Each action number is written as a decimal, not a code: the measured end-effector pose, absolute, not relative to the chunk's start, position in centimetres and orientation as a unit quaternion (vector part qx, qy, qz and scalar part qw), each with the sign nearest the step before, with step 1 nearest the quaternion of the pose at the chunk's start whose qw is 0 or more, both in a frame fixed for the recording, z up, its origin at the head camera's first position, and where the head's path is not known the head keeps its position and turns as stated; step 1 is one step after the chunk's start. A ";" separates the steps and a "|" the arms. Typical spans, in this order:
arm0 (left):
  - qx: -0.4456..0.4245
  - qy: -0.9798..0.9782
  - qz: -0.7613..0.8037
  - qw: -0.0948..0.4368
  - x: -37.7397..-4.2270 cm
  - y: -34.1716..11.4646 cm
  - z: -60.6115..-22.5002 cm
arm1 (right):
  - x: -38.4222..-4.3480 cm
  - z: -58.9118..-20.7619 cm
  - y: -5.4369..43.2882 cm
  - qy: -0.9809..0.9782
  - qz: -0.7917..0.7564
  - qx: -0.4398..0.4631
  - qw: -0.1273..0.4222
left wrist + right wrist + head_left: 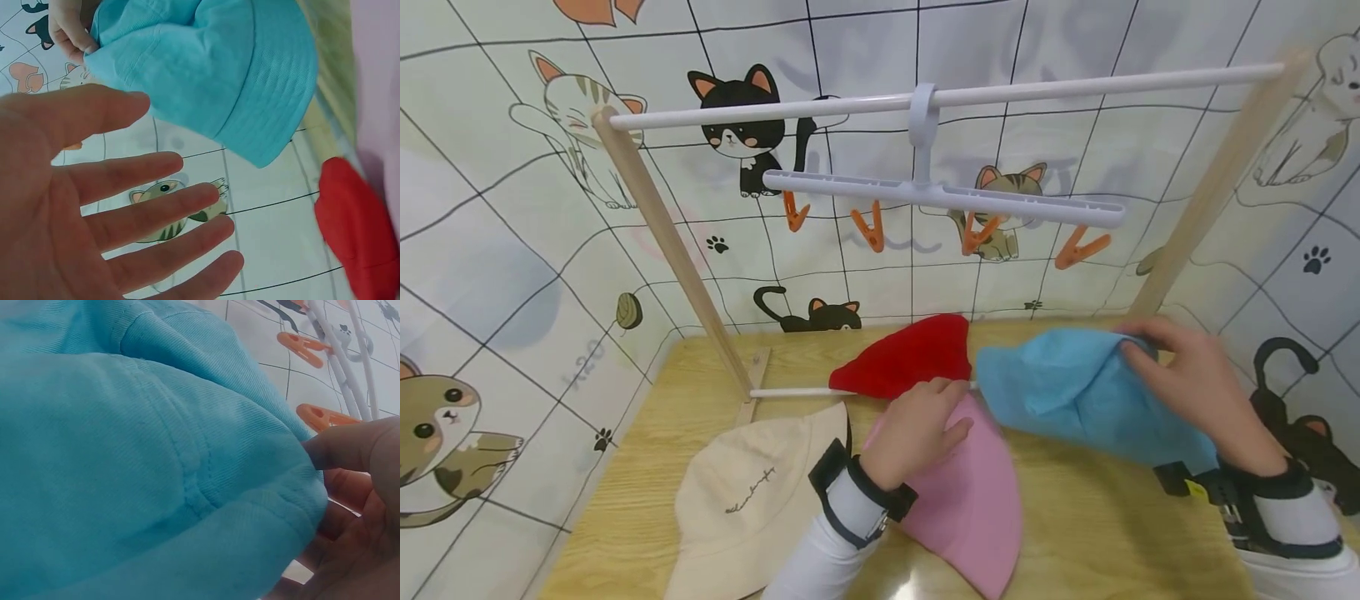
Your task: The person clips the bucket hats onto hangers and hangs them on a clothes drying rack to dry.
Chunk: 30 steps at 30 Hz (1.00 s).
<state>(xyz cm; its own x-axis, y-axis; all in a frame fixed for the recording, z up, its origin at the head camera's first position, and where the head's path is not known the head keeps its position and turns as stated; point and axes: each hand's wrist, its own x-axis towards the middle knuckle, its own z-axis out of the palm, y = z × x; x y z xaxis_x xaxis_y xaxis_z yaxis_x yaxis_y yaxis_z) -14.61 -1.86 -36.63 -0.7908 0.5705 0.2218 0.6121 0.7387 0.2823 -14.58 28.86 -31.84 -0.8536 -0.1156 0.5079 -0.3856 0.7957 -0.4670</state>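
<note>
My right hand pinches a light blue bucket hat by its crown; the thumb and fingers on the cloth show in the right wrist view. The hat is held up over the right side of the table, its brim toward the middle. My left hand is over a pink hat, and in the left wrist view its fingers are spread and hold nothing. Behind it lies a red hat. To the left of my left wrist rests a cream bucket hat with dark script on it.
A wooden-legged rack with a white top bar stands over the table. From the bar hangs a white hanger with several orange clips below it. A low white rod crosses near the hats.
</note>
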 end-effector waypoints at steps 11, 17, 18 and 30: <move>-0.346 -0.915 -0.203 0.042 -16.5 -1.3 -33.7 | -14.3 -31.9 29.1 -0.921 0.281 0.121 0.239; -0.370 -0.910 -0.183 0.048 -16.9 -0.3 -31.7 | -14.3 -32.1 29.1 -0.919 0.277 0.130 0.247; -0.370 -0.910 -0.179 0.049 -17.1 -0.1 -31.3 | -14.4 -32.1 29.0 -0.919 0.277 0.131 0.248; -0.363 -0.901 -0.203 0.123 -19.8 2.5 -29.3 | -14.8 -32.5 28.0 -0.909 0.285 0.162 0.257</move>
<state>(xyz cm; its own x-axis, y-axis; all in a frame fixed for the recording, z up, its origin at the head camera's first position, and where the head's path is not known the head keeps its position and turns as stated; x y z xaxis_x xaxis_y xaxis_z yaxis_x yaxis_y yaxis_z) -19.82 2.48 -29.30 -0.7068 0.6040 0.3682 0.7036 0.6544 0.2771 -14.84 27.99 -32.54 -0.8162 -0.1473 0.5586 -0.4401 0.7849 -0.4361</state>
